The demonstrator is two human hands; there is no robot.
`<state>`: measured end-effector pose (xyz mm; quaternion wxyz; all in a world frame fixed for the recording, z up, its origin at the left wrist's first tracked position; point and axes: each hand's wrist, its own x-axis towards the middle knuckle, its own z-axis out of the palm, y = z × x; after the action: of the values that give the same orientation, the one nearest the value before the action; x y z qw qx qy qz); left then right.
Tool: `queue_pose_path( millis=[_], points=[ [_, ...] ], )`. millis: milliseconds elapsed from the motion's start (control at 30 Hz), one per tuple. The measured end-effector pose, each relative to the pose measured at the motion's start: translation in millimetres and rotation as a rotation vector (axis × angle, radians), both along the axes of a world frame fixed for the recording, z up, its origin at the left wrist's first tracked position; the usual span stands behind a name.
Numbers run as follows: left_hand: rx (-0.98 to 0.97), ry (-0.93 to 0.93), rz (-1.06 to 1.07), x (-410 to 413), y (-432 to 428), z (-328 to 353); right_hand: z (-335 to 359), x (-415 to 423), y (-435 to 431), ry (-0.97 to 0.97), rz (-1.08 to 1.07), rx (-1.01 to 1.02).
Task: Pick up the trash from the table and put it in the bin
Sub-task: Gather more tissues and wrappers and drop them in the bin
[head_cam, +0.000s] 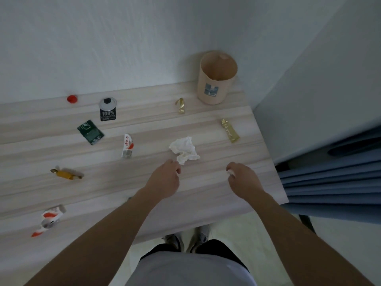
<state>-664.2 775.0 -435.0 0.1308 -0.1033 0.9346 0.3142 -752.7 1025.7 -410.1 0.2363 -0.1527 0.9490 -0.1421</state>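
A crumpled white tissue [185, 150] lies on the wooden table [132, 182], just beyond my left hand [167, 177], whose fingertips touch or nearly touch its near corner. My right hand [241, 178] hovers to the right with its fingers curled around a small white scrap [230, 172]. The tan cylindrical bin [216, 79] stands upright at the table's far right, with its mouth uncovered. Other trash is scattered about: two gold wrappers [180, 105] [230, 130], a red-and-white packet [128, 145], a green packet [90, 132] and a black pouch [107, 110].
A red cap [72, 99] sits by the wall. An amber candy wrapper [66, 174] and another red-and-white wrapper [49, 218] lie at the left. Blue fabric [334, 172] hangs off the table's right edge. The wall stands close behind the table.
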Motion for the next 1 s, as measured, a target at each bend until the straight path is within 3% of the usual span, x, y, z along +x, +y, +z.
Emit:
queue_pose_path(
  millis=[433, 1000],
  points=[
    [0.003, 0.011, 0.118, -43, -13, 3, 6, -54, -16, 0.063, -0.067, -0.022],
    [-0.123, -0.224, 0.107, -102, 2, -35, -36, -161, -10, -0.019, 0.004, -0.019]
  ],
)
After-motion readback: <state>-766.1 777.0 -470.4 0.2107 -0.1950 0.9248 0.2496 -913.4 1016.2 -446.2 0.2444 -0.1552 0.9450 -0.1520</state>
